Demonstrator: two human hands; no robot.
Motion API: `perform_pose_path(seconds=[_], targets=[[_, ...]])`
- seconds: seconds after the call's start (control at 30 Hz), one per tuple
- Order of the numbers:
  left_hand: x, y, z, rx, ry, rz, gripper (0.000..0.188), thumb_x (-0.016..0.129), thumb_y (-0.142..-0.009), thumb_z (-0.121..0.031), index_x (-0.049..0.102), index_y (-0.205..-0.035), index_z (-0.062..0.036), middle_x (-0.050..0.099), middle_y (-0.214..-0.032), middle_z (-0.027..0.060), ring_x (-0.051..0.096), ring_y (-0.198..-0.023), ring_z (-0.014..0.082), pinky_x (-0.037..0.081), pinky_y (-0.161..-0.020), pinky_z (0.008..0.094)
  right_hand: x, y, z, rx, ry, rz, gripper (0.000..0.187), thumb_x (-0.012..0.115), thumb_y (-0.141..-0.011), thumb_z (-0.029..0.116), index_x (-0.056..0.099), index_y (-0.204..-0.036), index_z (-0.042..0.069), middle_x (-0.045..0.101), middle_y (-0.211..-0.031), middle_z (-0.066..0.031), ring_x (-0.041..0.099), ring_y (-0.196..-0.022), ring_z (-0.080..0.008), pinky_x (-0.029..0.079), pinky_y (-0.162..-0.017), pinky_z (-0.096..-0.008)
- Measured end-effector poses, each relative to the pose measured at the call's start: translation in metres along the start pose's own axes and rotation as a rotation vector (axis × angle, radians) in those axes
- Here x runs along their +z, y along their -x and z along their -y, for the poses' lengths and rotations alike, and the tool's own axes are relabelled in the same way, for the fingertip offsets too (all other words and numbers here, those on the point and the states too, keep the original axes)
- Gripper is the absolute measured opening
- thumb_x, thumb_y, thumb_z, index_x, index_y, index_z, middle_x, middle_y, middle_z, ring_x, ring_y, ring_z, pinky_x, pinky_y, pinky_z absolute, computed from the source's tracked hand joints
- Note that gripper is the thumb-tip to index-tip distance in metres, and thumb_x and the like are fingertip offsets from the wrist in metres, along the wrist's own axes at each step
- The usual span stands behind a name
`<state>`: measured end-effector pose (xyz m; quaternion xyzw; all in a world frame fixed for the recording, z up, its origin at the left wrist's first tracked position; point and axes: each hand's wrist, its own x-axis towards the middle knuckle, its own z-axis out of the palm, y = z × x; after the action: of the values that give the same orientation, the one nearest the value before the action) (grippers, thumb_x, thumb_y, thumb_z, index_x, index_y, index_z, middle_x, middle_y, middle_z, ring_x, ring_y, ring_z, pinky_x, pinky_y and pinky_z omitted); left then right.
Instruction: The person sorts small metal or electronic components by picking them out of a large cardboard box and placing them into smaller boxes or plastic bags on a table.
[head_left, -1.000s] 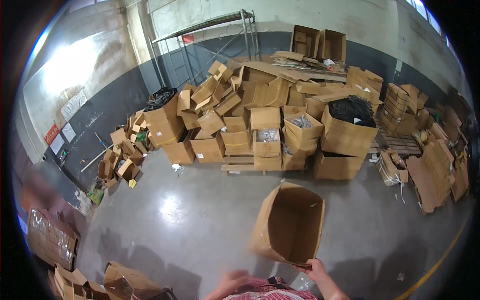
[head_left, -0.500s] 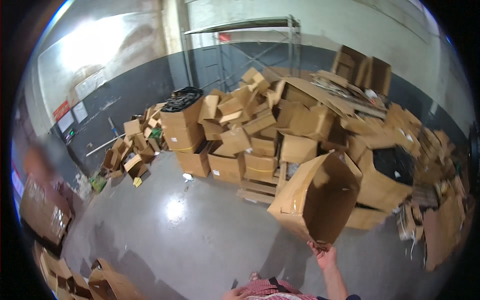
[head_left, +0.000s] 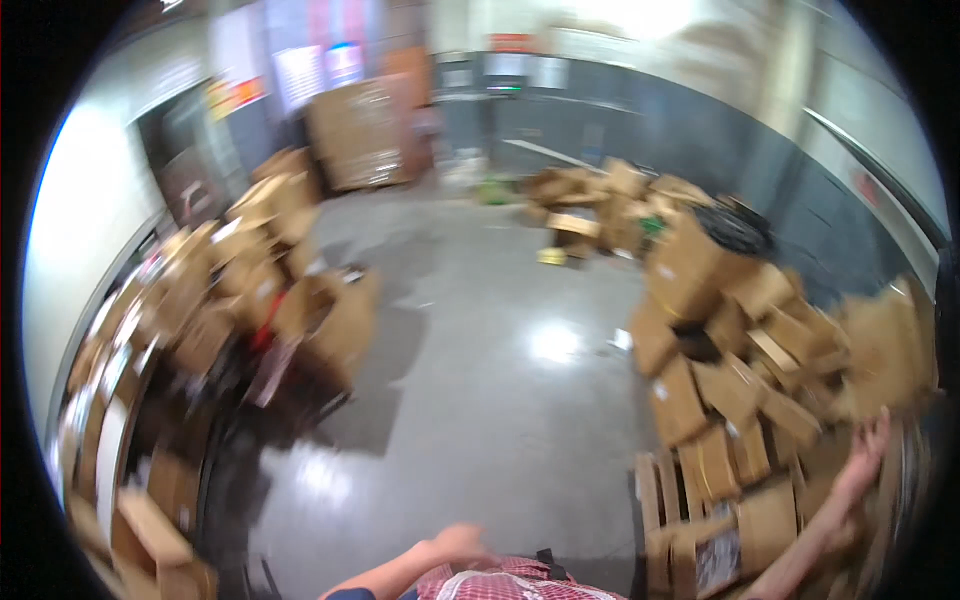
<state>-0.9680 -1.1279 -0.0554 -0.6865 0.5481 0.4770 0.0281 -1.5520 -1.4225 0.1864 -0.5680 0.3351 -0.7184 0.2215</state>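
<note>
At the far right my right arm is stretched out over the heap. My right hand [head_left: 870, 442] points its fingers up at the lower edge of a large brown cardboard box [head_left: 885, 350]. Blur hides whether the fingers grip that box or only touch it. In front of my checked red-and-white clothing is my left hand [head_left: 462, 544], smeared by motion, with no object visible in it. Below my right arm lie several cardboard boxes [head_left: 710, 465], some tilted, beside a wooden pallet [head_left: 660, 495].
Another cardboard heap [head_left: 250, 250] lines the left side, with an open box [head_left: 335, 325] at its edge. At the back stands a big taped carton [head_left: 355, 135], a blurred person partly behind it. A black bundle [head_left: 735, 230] tops a box stack. Grey floor [head_left: 500, 400] runs between the heaps.
My view has swung left, so the heap now appears on the right. The large box and my right hand have shifted to the far right edge. My left hand has come further into view.
</note>
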Motion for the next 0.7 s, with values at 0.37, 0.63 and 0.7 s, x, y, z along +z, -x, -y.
perform_pose_path(seconds=[0.37, 0.63, 0.7], targets=[[0.264, 0.008, 0.111, 0.160, 0.950, -0.538, 0.048, 0.043, -0.101, -0.044, 0.057, -0.129, -0.0075, 0.060, -0.122, 0.0222, 0.055, -0.116, 0.0320, 0.038, -0.104, 0.0380, 0.442, 0.358, -0.233, 0.737, 0.282, 1.438, 0.042, 0.062, -0.086, 0.022, 0.061, -0.123, 0.001, 0.067, -0.113, -0.0119, 0.062, -0.106, -0.0257, 0.051, -0.091, -0.0394], [0.246, 0.165, 0.167, -0.238, 1.597, -0.749, 0.046, 0.048, -0.100, -0.041, 0.057, -0.129, -0.0064, 0.060, -0.124, 0.0207, 0.055, -0.118, 0.0290, 0.039, -0.104, 0.0359, 0.524, 0.656, 0.129, -0.070, -0.738, 2.983, 0.048, 0.055, -0.095, 0.041, 0.057, -0.130, 0.008, 0.062, -0.126, -0.0135, 0.059, -0.113, -0.0283, 0.046, -0.096, -0.0386], [0.226, 0.191, 0.194, -0.296, 1.612, -0.823, 0.045, 0.048, -0.100, -0.041, 0.057, -0.129, -0.0061, 0.061, -0.124, 0.0204, 0.056, -0.118, 0.0287, 0.040, -0.104, 0.0357, 0.578, 0.706, 0.114, -0.387, -0.647, 2.983, 0.047, 0.051, -0.097, 0.041, 0.056, -0.132, 0.009, 0.062, -0.124, -0.0194, 0.061, -0.110, -0.0350, 0.048, -0.094, -0.0416]])
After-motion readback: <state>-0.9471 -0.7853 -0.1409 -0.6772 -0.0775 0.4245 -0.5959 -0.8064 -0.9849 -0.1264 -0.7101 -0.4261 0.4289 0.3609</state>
